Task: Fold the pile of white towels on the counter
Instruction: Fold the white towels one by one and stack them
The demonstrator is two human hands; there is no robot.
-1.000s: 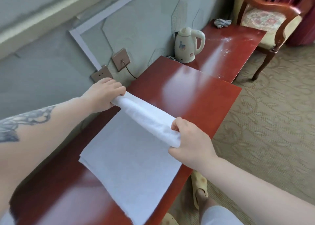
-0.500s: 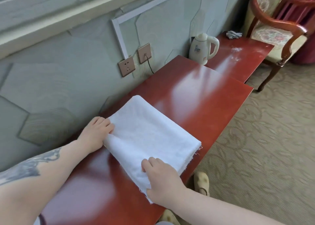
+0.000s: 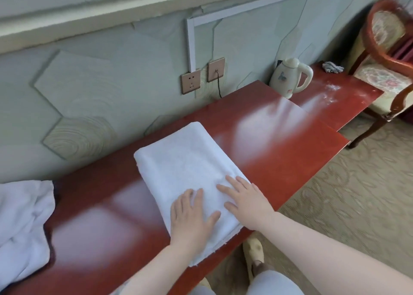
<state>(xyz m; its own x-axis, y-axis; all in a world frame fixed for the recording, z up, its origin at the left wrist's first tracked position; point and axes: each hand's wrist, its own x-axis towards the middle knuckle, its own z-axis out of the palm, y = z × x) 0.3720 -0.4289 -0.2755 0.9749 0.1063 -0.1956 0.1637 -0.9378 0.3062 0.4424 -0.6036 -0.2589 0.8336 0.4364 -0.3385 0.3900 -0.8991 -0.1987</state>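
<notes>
One long counter of glossy red-brown wood runs along the wall, its surface smooth enough to throw back pale glare. At its left end lies one heap of unfolded white towels, soft and crumpled into loose folds. One folded towel, a thick white rectangle of nubby terry with rounded folded edges, lies flat on the middle of the counter, its near corner hanging just over the front edge. One wooden armchair with curved arms and patterned upholstery stands beyond the counter's far end. One cream plastic kettle, rounded with a loop handle, sits against the wall. Two hands rest on the folded towel's near end (both palms down): the left hand and the right hand press flat side by side, fingers straight and slightly spread, gripping nothing. Two square tan wall sockets sit side by side, one with a dark cord plugged in. One small grey rag lies bunched at the far end.
</notes>
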